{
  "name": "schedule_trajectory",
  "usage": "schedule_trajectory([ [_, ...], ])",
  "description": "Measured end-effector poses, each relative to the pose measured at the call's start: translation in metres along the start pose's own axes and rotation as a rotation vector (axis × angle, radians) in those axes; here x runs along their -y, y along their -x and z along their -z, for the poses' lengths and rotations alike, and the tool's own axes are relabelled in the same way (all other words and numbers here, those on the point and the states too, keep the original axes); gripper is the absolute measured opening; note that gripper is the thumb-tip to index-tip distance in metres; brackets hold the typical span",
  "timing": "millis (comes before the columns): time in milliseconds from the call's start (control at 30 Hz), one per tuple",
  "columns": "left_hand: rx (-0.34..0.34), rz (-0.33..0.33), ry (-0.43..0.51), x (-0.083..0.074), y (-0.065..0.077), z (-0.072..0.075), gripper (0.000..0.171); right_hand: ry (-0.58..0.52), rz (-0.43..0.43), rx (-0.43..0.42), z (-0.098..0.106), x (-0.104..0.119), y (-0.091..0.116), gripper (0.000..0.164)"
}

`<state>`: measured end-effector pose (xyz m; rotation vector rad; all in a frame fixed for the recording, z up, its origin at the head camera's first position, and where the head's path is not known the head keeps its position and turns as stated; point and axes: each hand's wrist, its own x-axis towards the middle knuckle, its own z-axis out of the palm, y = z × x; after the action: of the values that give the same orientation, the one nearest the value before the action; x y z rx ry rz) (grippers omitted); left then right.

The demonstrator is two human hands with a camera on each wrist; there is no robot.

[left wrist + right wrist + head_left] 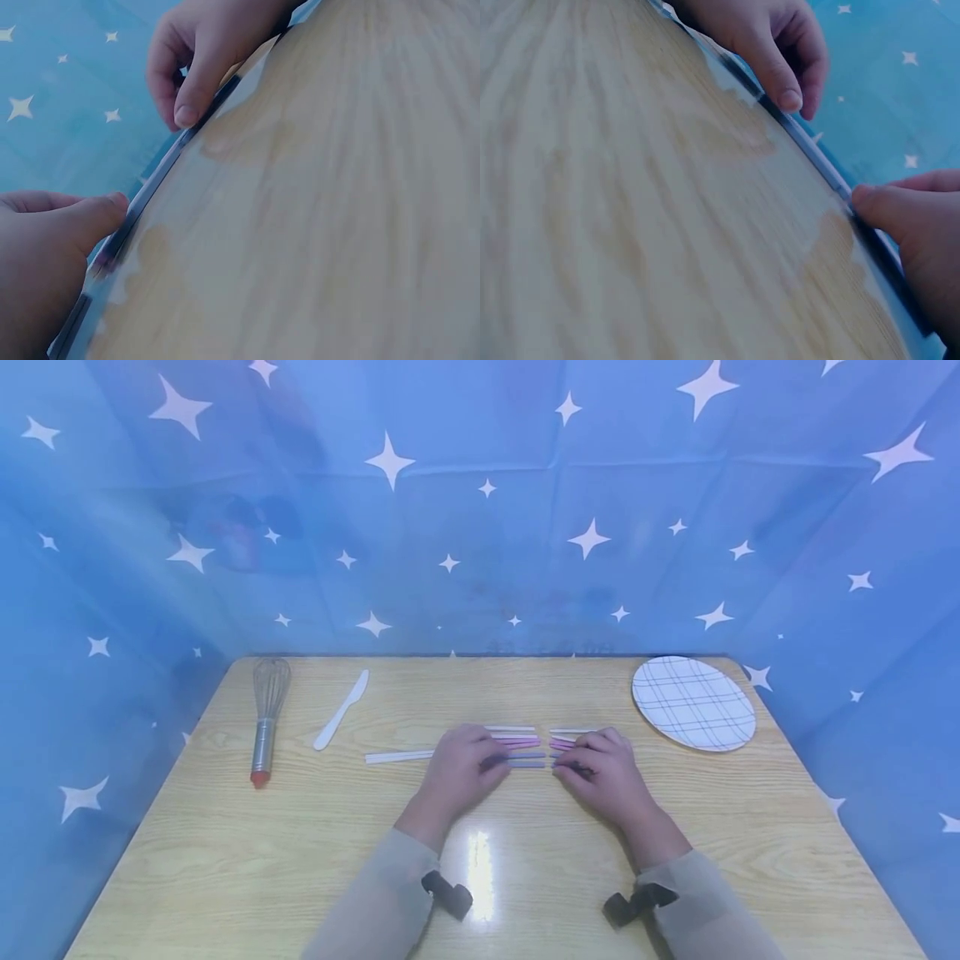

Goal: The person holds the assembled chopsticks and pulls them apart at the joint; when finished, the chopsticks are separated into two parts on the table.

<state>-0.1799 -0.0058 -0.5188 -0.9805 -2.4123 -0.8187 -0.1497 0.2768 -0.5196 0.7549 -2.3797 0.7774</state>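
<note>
Thin sticks that look like chopsticks lie across the middle of the table in white, pink and grey-blue, in two groups with a narrow gap. My left hand point(467, 767) is over the left group of chopsticks point(525, 755), thumb on the near side and fingers on the far side. Opposite it, my right hand point(606, 768) holds the right group of chopsticks point(564, 732) the same way. Each palm hides much of its group. White stick ends point(397, 757) stick out left of the left hand. In the left wrist view, the left thumb point(105, 217) lies against a grey-blue stick point(154, 180).
A whisk point(264, 718) with a red-tipped handle and a white knife point(342, 710) lie on the left of the wooden table point(225, 877). At the back right is a white plate with a line pattern point(693, 703). A blue starry cloth point(480, 527) hangs behind and beside the table.
</note>
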Motion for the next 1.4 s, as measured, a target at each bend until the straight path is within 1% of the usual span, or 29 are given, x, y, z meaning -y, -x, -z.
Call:
schedule_trajectory([
  [200,-0.028,0.055,0.027,0.013,0.014,0.016,0.016,0.0,0.02,-0.001,-0.014,0.008,-0.008,0.012],
  [267,-0.034,0.078,0.022,0.019,0.019,0.022,0.016,-0.001,0.031,-0.002,-0.019,0.012,-0.011,0.012],
  [433,-0.017,0.143,-0.01,0.033,0.032,0.037,0.015,-0.005,0.049,-0.001,-0.031,0.024,-0.02,0.012],
  [567,-0.008,0.193,-0.021,0.041,0.043,0.05,0.013,0.004,0.038,0.034,-0.04,0.036,-0.028,0.009],
  [733,-0.035,0.234,-0.029,0.051,0.057,0.068,0.013,0.037,-0.003,0.086,-0.051,0.05,-0.037,0.01],
  [833,-0.046,0.257,-0.036,0.062,0.067,0.079,0.015,0.049,-0.007,0.097,-0.06,0.058,-0.043,0.01],
  [967,-0.037,0.31,-0.04,0.073,0.078,0.091,0.017,0.052,0.013,0.091,-0.073,0.067,-0.051,0.008],
  [1067,-0.017,0.336,-0.036,0.077,0.082,0.097,0.018,0.045,0.009,0.073,-0.079,0.073,-0.057,0.006],
  [1133,0.005,0.348,-0.036,0.078,0.082,0.099,0.019,0.044,-0.013,0.085,-0.081,0.078,-0.06,0.005],
  [1200,0.019,0.354,-0.04,0.078,0.083,0.099,0.019,0.054,-0.045,0.128,-0.084,0.083,-0.063,0.007],
  [1300,0.028,0.357,-0.051,0.078,0.084,0.099,0.019,0.096,-0.088,0.21,-0.09,0.091,-0.067,0.012],
  [1400,0.026,0.35,-0.059,0.078,0.084,0.098,0.016,0.127,-0.114,0.252,-0.097,0.099,-0.072,0.016],
])
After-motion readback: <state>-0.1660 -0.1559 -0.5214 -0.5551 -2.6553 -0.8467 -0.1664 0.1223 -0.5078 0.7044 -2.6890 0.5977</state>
